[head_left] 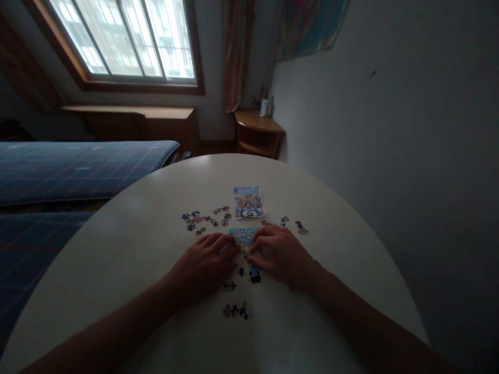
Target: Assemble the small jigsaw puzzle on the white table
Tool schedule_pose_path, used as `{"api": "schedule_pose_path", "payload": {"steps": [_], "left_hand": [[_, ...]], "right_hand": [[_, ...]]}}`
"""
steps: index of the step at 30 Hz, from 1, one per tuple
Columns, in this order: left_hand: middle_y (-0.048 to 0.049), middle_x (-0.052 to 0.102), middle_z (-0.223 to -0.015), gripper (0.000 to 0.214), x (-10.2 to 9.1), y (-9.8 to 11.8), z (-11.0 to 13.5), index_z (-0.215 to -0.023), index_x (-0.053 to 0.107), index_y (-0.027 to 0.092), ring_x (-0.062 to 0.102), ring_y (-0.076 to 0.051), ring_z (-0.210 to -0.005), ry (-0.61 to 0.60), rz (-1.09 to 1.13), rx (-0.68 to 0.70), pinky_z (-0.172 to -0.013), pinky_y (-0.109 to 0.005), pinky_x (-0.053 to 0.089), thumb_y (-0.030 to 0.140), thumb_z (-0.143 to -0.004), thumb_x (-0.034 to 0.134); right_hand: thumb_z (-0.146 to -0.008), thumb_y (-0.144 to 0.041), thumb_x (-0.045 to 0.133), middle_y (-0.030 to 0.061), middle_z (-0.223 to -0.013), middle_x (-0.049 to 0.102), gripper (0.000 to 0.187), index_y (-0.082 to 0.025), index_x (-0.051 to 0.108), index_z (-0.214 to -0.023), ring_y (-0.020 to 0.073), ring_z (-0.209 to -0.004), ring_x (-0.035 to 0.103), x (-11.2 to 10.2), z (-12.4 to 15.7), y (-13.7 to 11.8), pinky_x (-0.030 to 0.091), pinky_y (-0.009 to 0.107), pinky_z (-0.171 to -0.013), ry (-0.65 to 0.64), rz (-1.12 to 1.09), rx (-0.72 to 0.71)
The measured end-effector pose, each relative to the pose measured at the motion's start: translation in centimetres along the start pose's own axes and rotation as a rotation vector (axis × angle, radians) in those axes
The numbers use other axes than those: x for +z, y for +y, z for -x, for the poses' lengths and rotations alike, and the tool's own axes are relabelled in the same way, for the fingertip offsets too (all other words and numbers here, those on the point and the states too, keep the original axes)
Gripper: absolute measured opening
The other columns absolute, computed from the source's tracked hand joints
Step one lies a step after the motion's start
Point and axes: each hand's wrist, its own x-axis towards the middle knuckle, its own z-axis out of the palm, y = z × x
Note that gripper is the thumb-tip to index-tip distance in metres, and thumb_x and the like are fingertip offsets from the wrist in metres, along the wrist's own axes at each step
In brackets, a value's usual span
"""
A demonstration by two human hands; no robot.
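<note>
A partly joined jigsaw puzzle lies on the table between my hands, its light-blue top strip bearing white lettering. My left hand is closed at its left edge, thumb and fingers bent inward. Across from it, my right hand pinches at the right edge; fingers cover whatever small piece may be there. Just below are a dark and blue joined section and a loose piece. A short row of joined pieces lies nearer to me. Behind the puzzle lies a colourful picture sheet.
Several loose jigsaw pieces are scattered at the left, and a few more pieces lie at the right. The round white table stands beside a plaid-covered bed and a wall. A corner cabinet is beyond.
</note>
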Motion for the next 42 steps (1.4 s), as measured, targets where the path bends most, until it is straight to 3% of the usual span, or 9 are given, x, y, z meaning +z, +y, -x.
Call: {"api": "schedule_pose_path", "payload": {"steps": [17,25,32,35,38,42], "left_hand": [[-0.0098,0.059,-0.123,0.031,0.1,0.1,0.1,-0.124,0.055,0.020,0.056,-0.027,-0.112,0.051,0.004,-0.027,-0.095,-0.044,0.049,0.020,-0.094,0.049],[-0.0102,0.059,-0.122,0.031,-0.1,0.1,0.0,-0.126,0.054,0.020,0.056,-0.027,-0.110,0.033,0.011,-0.026,-0.093,-0.046,0.051,0.023,-0.096,0.048],[-0.0092,0.058,-0.123,0.032,0.0,-0.1,0.1,-0.128,0.056,0.024,0.055,-0.026,-0.111,0.039,0.028,-0.023,-0.094,-0.046,0.051,0.027,-0.097,0.048],[-0.0090,0.057,-0.124,0.034,0.1,-0.2,0.1,-0.129,0.055,0.024,0.055,-0.027,-0.112,0.044,0.035,-0.021,-0.095,-0.047,0.050,0.026,-0.096,0.049],[-0.0093,0.057,-0.126,0.035,0.1,-0.2,0.1,-0.131,0.054,0.025,0.054,-0.027,-0.115,0.044,0.034,-0.014,-0.096,-0.048,0.050,0.025,-0.096,0.050],[-0.0091,0.058,-0.125,0.035,0.1,-0.3,0.2,-0.131,0.053,0.024,0.055,-0.027,-0.113,0.037,0.031,-0.006,-0.096,-0.047,0.051,0.026,-0.096,0.050]], "right_hand": [[-0.080,-0.030,0.077,0.0028,-0.098,0.070,0.007,-0.026,0.074,-0.086,0.0192,-0.096,0.063,-0.3,0.0,0.6,0.045,0.037,-0.090,-0.009,-0.054,-0.050],[-0.073,-0.038,0.080,0.0108,-0.123,0.062,0.047,-0.020,0.063,-0.113,0.0289,-0.118,0.052,-1.1,0.7,0.9,0.039,0.047,-0.103,-0.053,0.012,-0.083],[-0.075,-0.033,0.075,0.0128,-0.133,0.056,0.054,-0.019,0.055,-0.124,0.0289,-0.128,0.047,-1.3,0.9,0.7,0.034,0.047,-0.109,-0.097,-0.010,-0.086],[-0.081,-0.029,0.070,0.0113,-0.130,0.059,0.042,-0.021,0.058,-0.120,0.0269,-0.125,0.050,-2.5,0.7,2.5,0.037,0.047,-0.107,-0.047,-0.002,-0.046],[-0.086,-0.021,0.062,0.0099,-0.115,0.065,0.021,-0.020,0.066,-0.107,0.0254,-0.110,0.058,-4.1,0.6,5.7,0.043,0.044,-0.100,0.065,0.081,0.120],[-0.086,-0.025,0.064,0.0120,-0.111,0.066,0.024,-0.018,0.070,-0.108,0.0263,-0.105,0.060,-5.4,0.7,9.5,0.045,0.045,-0.097,0.131,0.131,0.282]]}}
